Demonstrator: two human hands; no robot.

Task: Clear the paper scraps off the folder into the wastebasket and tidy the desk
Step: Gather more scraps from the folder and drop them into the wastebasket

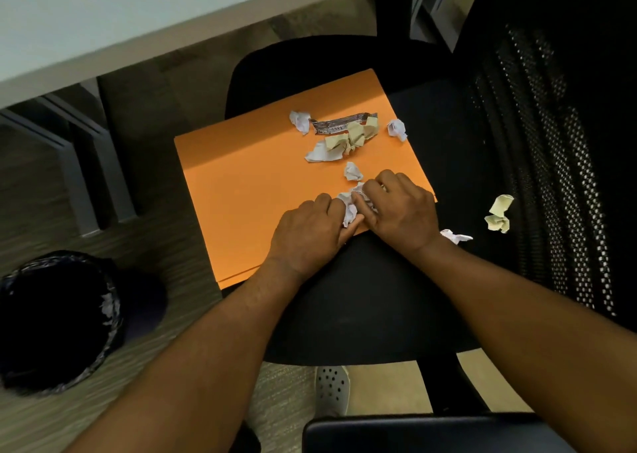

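Note:
An orange folder (248, 190) lies on a black chair seat (365, 308). Crumpled white and yellow paper scraps (348, 135) are scattered over its far right part, with one white scrap (353, 171) closer to me. My left hand (306, 235) and my right hand (400, 211) meet at the folder's near right edge, both closed around a bunch of white crumpled scraps (350, 206). A yellow scrap (499, 213) and a white scrap (455, 236) lie off the folder on the seat. The black wastebasket (58, 318) stands on the floor at the lower left.
A white desk edge (138, 25) runs across the top left, with grey legs (89, 163) beneath. The chair's mesh backrest (551, 163) rises on the right. A dark flat object (431, 433) sits at the bottom edge. A white perforated shoe (332, 389) is below the seat.

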